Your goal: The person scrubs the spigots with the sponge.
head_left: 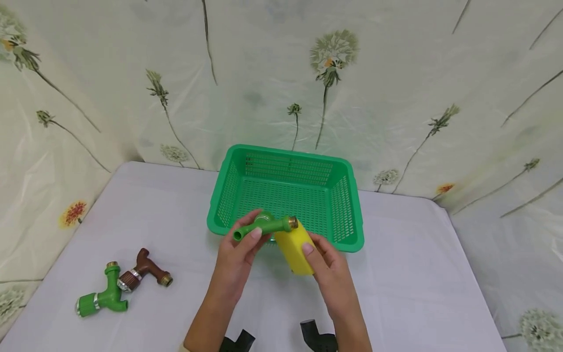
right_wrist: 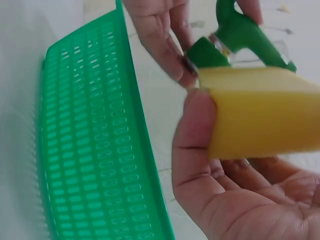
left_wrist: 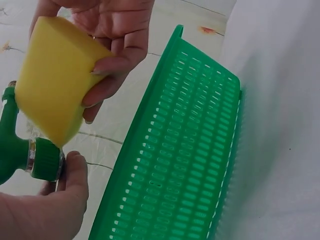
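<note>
Two black pieces at the nearest edge, well apart, only partly in sight. Farther off on the left, lying on a white cloth, a loose green tap, ribbed knob toward the left, brass thread toward the far side. Just beyond, a brown tap, knob close beside the green body, brass thread to the right; touching or barely apart, cannot tell. At centre, raised above the cloth, right hand pinching a yellow sponge between thumb and fingers, thumb pressed on the near face, fingers bent behind. Sponge tilted, upper end leaning left. Beside it, left hand gripping the held green tap, thumb laid on the body, fingers curled round behind, at the knob. Brass end pointing right, overlapping the sponge's top in the head view; actual contact, cannot tell. Next, a green basket with slotted walls, standing toward the cloth's far edge, near rim partly hidden by left hand and tap. Farthest, a pale hanging sheet printed with dandelions.
</note>
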Available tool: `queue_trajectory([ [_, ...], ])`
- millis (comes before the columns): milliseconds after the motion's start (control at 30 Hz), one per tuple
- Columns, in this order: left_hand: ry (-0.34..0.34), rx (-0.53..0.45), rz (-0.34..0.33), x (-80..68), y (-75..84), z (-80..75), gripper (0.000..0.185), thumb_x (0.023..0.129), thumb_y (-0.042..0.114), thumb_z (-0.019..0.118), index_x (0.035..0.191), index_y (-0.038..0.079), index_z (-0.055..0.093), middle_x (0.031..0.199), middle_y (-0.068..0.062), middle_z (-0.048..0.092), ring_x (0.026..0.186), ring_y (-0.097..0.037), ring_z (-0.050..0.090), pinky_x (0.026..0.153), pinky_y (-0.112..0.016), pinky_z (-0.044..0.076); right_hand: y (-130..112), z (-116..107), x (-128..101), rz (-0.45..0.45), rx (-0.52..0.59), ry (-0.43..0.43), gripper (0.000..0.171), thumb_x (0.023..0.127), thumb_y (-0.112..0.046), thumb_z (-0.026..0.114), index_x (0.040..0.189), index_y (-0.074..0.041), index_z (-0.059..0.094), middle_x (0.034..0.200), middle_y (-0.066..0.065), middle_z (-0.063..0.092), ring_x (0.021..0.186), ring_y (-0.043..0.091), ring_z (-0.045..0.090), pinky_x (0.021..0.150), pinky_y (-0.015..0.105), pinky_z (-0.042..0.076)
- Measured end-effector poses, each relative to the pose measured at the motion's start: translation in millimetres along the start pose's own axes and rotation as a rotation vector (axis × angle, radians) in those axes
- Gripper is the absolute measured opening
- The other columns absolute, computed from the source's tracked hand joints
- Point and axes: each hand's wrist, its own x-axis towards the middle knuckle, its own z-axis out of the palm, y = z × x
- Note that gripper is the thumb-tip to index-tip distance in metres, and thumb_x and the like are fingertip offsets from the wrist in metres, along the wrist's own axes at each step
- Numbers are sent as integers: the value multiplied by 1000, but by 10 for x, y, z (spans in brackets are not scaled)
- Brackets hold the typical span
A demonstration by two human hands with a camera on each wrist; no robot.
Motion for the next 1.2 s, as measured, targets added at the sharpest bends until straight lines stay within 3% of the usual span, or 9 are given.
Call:
queue_trajectory([
  [267, -12, 284, -30, -20, -20, 6, 50, 101, 15, 68, 147, 2, 55, 146, -15, 55, 122, -23, 63, 106, -31, 51, 36, 38, 21, -29, 50, 58, 33, 109, -24, 59, 136, -5, 63, 115, 17, 65, 100, 33, 60, 82, 32, 59],
  [467, 4, 321, -34, -28, -77, 59, 46, 98, 10, 73, 139, 0, 56, 134, -17, 63, 120, -25, 62, 98, -25, 54, 34, 108, 13, -61, 37, 111, 33, 108, -22, 61, 137, -5, 62, 124, 13, 67, 107, 30, 63, 88, 29, 57],
  [600, 18, 408, -14, -72, -171, 169, 47, 97, 16, 78, 138, 2, 59, 133, -13, 65, 118, -25, 64, 94, -27, 57, 10, 231, -11, -71, 75, 119, 38, 108, -24, 62, 140, -4, 59, 132, 13, 64, 115, 30, 62, 94, 30, 56],
  [767, 80, 426, 22, -118, -241, 253, 41, 102, 18, 71, 137, 2, 57, 130, -14, 65, 115, -25, 66, 92, -29, 58, -1, 367, -20, -47, 162, 123, 42, 107, -25, 63, 143, -4, 54, 137, 14, 60, 119, 31, 60, 95, 34, 58],
  [967, 92, 471, 28, -88, -252, 226, 39, 102, 20, 72, 135, 5, 59, 130, -9, 67, 117, -21, 66, 92, -29, 58, 20, 339, 5, -22, 176, 119, 45, 106, -24, 65, 145, -5, 52, 139, 14, 57, 119, 32, 60, 93, 38, 60],
  [1200, 59, 544, 6, -30, -180, 143, 35, 100, 26, 74, 129, 8, 64, 128, -3, 70, 118, -18, 65, 97, -29, 56, 24, 235, 52, -32, 179, 141, 45, 107, -22, 63, 146, -4, 50, 132, 17, 57, 111, 35, 62, 91, 40, 61],
])
